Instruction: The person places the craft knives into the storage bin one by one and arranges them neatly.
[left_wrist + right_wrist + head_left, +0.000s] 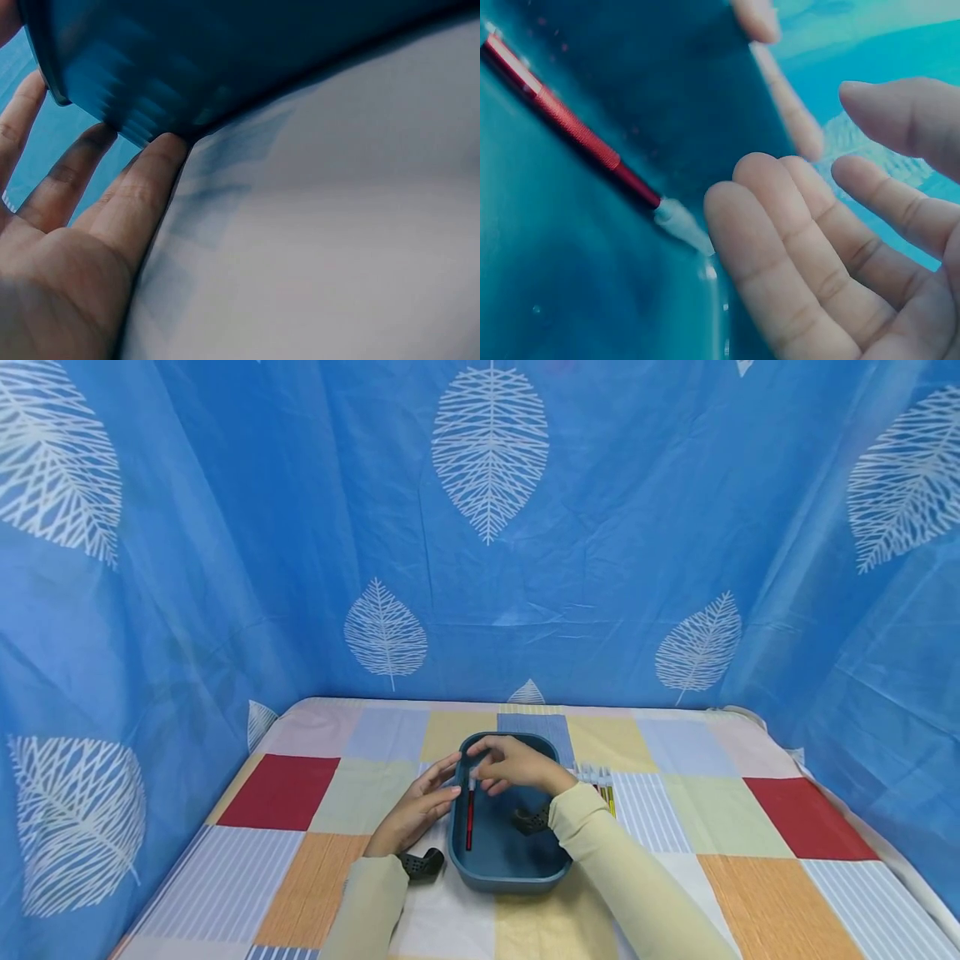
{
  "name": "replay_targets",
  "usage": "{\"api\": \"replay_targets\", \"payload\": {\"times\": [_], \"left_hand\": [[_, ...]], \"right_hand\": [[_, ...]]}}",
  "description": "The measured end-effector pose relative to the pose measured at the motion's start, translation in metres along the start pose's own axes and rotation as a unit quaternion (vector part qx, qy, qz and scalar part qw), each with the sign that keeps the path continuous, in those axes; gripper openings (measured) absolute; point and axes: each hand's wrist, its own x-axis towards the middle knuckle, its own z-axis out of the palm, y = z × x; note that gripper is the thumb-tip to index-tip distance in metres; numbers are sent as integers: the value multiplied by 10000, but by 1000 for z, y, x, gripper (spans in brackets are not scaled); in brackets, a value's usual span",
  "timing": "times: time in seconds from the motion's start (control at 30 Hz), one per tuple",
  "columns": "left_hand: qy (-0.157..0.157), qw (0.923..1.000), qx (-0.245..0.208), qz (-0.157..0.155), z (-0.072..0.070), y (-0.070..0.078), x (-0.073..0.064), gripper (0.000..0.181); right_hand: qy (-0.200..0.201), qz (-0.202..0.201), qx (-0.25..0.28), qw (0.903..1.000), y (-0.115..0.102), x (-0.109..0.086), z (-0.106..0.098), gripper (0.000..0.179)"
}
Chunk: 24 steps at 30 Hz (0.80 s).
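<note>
the right hand is poised over the far end of the tray, at about eleven o'clock, its fingers loosely bent and nothing gripped. the pale cap of the red tool is neared by its fingertips; whether it is touched cannot be told. by the left hand, at nine o'clock, the tray's outer wall is met with spread, unclenched fingers.

the tool is laid inside the tray along the nine o'clock wall, cap toward eleven, tail toward eight. it is judged to be light, stiff and rather slippery, being slim and shiny; it would be best pinched at the textured mid-shaft, since the cap might be pulled off. the tray is judged rigid and is best steadied by its rim.

more capped tools are laid just outside, at three o'clock. the table is covered by a patchwork cloth, and the space is enclosed by a leaf-printed blue curtain.
</note>
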Motion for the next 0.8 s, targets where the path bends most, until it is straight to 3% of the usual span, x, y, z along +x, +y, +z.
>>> {"api": "replay_targets", "payload": {"times": [0.3,0.8], "left_hand": [[20,10000,13,23,1,1,0,73],[164,9998,120,18,4,2,-2,71]], "right_hand": [[-130,-435,548,9975,-2,-21,-11,51],[494,-939,766,9914,9,-53,-28,53]]}}
